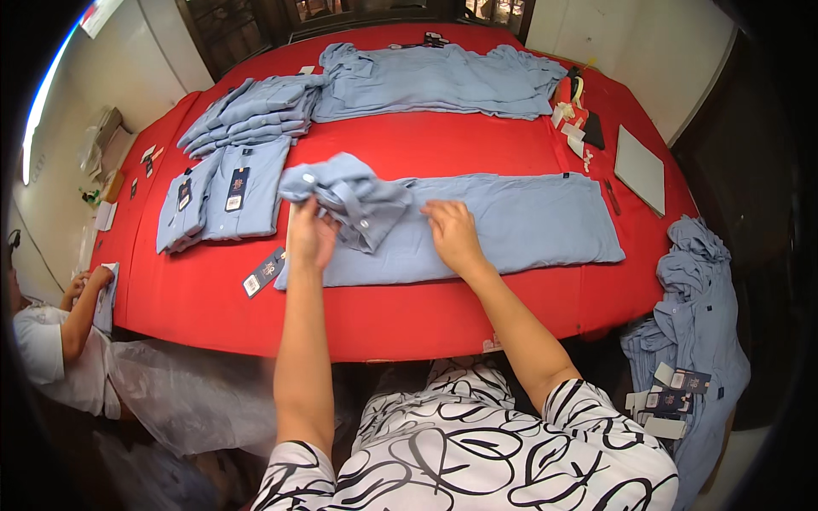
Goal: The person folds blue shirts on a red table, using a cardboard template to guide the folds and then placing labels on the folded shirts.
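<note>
A light blue shirt, folded into a long strip, lies across the red-covered table in front of me. My left hand grips its bunched left end from below, lifting the crumpled fabric, where white buttons show, off the surface. Over the middle of the strip is my right hand, fingers bent and apart, with nothing in them; whether the fingertips touch the cloth I cannot tell. A dark hang tag lies on the table just left of the shirt, near my left wrist.
Folded shirts with tags lie to the left, a folded stack behind them. Spread shirts cover the table's far side. A pale flat board is at right; more shirts hang beyond the edge. Another person works at far left.
</note>
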A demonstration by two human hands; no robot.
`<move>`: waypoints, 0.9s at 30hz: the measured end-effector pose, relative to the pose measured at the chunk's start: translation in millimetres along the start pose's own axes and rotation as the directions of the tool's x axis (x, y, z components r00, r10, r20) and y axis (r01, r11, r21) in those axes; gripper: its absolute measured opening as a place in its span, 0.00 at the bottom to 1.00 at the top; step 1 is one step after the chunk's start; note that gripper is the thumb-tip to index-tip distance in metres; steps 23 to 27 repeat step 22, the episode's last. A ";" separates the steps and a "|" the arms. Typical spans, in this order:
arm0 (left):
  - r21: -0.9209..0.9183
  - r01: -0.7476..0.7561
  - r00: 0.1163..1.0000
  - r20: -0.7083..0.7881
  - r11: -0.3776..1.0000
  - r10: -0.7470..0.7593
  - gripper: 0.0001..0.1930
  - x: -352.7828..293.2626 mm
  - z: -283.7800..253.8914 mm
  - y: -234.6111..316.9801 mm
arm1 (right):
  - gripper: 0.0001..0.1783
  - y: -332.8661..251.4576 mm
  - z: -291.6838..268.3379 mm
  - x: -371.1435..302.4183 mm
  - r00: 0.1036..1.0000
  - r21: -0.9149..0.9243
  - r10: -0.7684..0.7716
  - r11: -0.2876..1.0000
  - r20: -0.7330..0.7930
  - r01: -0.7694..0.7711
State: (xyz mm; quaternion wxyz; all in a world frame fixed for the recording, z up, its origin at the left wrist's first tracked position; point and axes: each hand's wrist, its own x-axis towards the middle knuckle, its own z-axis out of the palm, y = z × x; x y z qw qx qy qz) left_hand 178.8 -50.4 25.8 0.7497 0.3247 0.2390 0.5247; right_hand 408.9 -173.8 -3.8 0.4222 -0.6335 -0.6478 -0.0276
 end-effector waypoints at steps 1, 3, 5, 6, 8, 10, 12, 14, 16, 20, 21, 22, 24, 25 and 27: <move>-0.046 -0.002 1.000 0.007 0.999 0.002 0.16 12.1 -17.8 5.0 | 0.19 10.8 10.0 -12.5 1.000 -0.074 -0.027 0.997 0.012 0.027; -0.135 -0.005 1.000 0.014 0.991 0.007 0.17 27.0 -44.9 13.0 | 0.20 13.8 18.3 -21.1 0.998 -0.140 -0.054 0.989 0.019 0.056; -0.137 -0.027 0.999 0.017 0.990 0.029 0.18 28.0 -50.4 22.1 | 0.21 8.4 19.9 -23.0 0.999 -0.133 -0.051 0.990 0.003 0.051; -0.137 -0.037 0.999 0.018 0.990 0.040 0.18 28.2 -51.9 24.3 | 0.23 6.8 20.1 -22.7 0.997 -0.189 -0.072 0.979 0.024 0.076; -0.127 -0.049 0.999 0.014 0.991 0.051 0.18 27.6 -48.2 30.4 | 0.25 3.1 19.4 -19.7 0.992 -0.299 -0.113 0.946 0.064 0.127; -0.115 -0.061 0.997 0.031 0.992 0.065 0.19 28.9 -41.6 33.0 | 0.26 1.2 19.4 -19.5 0.990 -0.331 -0.109 0.934 0.087 0.132; 0.027 -0.078 0.997 -0.002 0.997 0.079 0.19 28.9 -33.9 32.6 | 0.27 0.6 20.1 -19.2 0.989 -0.351 -0.111 0.926 0.100 0.140; 0.184 -0.083 0.996 -0.022 0.979 0.089 0.19 22.6 -11.5 29.6 | 0.26 3.9 20.7 -18.7 0.988 -0.364 -0.114 0.920 0.100 0.143; 0.288 -0.083 0.995 -0.021 0.954 0.093 0.16 22.4 -0.2 17.2 | 0.26 5.7 21.6 -18.7 0.988 -0.362 -0.126 0.920 0.091 0.151; 0.501 -0.164 0.981 -0.008 0.850 0.193 0.14 26.6 4.7 -9.9 | 0.27 4.9 21.8 -18.9 0.988 -0.364 -0.096 0.922 0.119 0.133; 0.576 -0.190 0.976 0.021 0.795 0.218 0.14 28.9 0.7 -16.2 | 0.27 3.9 22.1 -18.3 0.987 -0.366 -0.100 0.920 0.125 0.140; 0.576 -0.189 0.976 0.023 0.795 0.216 0.14 29.6 1.4 -16.8 | 0.27 3.0 22.0 -17.5 0.986 -0.370 -0.101 0.918 0.131 0.143; 0.576 -0.189 0.976 0.023 0.795 0.216 0.14 29.6 1.4 -16.8 | 0.27 3.0 22.0 -17.5 0.986 -0.370 -0.101 0.918 0.131 0.143; 0.576 -0.189 0.976 0.023 0.795 0.216 0.14 29.6 1.4 -16.8 | 0.27 3.0 22.0 -17.5 0.986 -0.370 -0.101 0.918 0.131 0.143; 0.576 -0.189 0.976 0.023 0.795 0.216 0.14 29.6 1.4 -16.8 | 0.27 3.0 22.0 -17.5 0.986 -0.370 -0.101 0.918 0.131 0.143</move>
